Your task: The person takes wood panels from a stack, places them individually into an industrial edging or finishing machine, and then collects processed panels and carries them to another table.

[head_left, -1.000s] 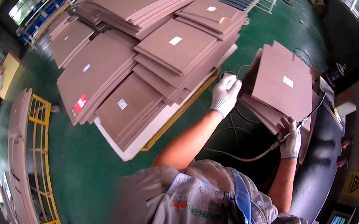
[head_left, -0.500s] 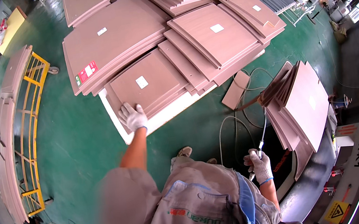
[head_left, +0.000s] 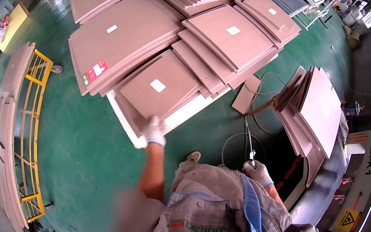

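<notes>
My left hand, in a white knit glove, is at the near corner of a brown panel with a white label. Its fingers, slightly blurred, close on that corner. This panel lies askew on top of a low stack of like panels, over a white base board. Low at my right side, my right hand, gloved too, is wrapped around what looks like an air blow gun. A pale hose leads from it toward the floor; the grip is mostly covered by my fingers.
More brown panel stacks spread out ahead. To the right, upright panels lean beside a machine, with a small panel and looped hose on the green floor. A yellow-framed trolley bearing panels stands left.
My left hand has moved from lying on the stack to the top panel's near corner, and that panel has turned askew. My right hand has shifted slightly left and lower with the blow gun.
</notes>
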`<state>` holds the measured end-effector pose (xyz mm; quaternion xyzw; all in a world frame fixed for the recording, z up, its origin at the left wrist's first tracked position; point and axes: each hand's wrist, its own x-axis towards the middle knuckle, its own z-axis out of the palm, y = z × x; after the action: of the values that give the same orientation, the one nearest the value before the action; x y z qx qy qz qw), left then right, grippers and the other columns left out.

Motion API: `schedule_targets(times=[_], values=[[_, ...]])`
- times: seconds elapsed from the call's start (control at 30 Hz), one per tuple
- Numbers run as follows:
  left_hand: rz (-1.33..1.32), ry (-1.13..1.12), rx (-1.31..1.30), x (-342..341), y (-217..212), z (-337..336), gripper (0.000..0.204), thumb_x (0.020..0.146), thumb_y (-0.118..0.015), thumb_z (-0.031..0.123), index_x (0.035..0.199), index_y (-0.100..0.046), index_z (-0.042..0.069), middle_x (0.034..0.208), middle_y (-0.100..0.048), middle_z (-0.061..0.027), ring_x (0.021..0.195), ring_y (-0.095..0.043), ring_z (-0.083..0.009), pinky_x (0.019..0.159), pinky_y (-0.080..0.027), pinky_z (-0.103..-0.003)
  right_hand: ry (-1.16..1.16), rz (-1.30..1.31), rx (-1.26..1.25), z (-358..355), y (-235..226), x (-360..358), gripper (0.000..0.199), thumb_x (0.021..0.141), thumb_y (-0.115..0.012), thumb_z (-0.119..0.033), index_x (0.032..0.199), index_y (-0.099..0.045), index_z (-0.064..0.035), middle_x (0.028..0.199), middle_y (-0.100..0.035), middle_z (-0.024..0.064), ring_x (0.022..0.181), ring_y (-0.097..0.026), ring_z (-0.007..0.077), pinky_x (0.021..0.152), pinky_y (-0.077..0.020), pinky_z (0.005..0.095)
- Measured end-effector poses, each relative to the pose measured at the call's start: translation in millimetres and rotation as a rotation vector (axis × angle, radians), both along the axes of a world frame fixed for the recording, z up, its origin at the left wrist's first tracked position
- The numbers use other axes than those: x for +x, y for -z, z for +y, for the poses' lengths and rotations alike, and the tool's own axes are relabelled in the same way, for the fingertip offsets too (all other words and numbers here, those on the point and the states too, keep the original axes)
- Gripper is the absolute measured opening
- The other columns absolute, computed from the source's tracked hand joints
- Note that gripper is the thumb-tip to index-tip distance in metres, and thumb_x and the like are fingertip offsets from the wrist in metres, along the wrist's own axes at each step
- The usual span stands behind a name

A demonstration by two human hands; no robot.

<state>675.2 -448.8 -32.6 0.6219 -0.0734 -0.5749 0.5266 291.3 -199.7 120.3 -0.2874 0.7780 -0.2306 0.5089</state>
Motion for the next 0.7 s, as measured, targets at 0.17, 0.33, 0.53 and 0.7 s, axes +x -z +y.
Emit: schedule_targets(times=[0.17, 0.33, 0.53, 0.7], values=[[-0.232, -0.2, -0.267, 139, -93, -24, 0.025, 0.098, -0.074, 0.026, 0.098, -0.065, 0.003, 0.077, -0.064, -0.0061, 0.058, -0.059, -0.0155, 0.05, -0.047, -0.03, 0.147, -0.014, -0.017, 24, 3, -1, 0.028, 0.097, -0.075, -0.028, 0.1, -0.073, -0.0004, 0.079, -0.071, 0.0038, 0.067, -0.064, 0.0113, 0.066, -0.0533, 0.03], [-0.331, -0.11, -0.167, 153, -137, 9, 0.022, 0.1, -0.072, 0.02, 0.108, -0.063, 0.002, 0.082, -0.063, -0.0046, 0.062, -0.059, -0.0145, 0.053, -0.046, -0.029, 0.162, 0.03, 0.013, 30, 8, 9, 0.03, 0.097, -0.074, -0.029, 0.099, -0.073, 0.001, 0.08, -0.072, 0.0044, 0.07, -0.065, 0.0115, 0.068, -0.0538, 0.0305], [-0.133, -0.04, -0.099, 97, -55, 18, 0.027, 0.098, -0.074, 0.02, 0.113, -0.062, 0.001, 0.087, -0.065, -0.0071, 0.066, -0.061, -0.0157, 0.056, -0.052, -0.031, 0.061, 0.056, 0.004, 12, -4, 26, 0.029, 0.093, -0.076, -0.027, 0.093, -0.07, 0.0018, 0.075, -0.068, 0.0052, 0.07, -0.063, 0.0107, 0.066, -0.0521, 0.031], [-0.031, 0.029, 0.213, 54, -45, -15, 0.039, 0.096, -0.08, 0.03, 0.118, -0.064, 0.003, 0.085, -0.064, -0.0065, 0.064, -0.059, -0.0153, 0.054, -0.052, -0.032, 0.064, 0.03, 0.025, 1, -3, 17, 0.019, 0.093, -0.076, -0.017, 0.096, -0.068, 0.0001, 0.077, -0.066, 0.0017, 0.067, -0.061, 0.0097, 0.063, -0.05, 0.0282]])
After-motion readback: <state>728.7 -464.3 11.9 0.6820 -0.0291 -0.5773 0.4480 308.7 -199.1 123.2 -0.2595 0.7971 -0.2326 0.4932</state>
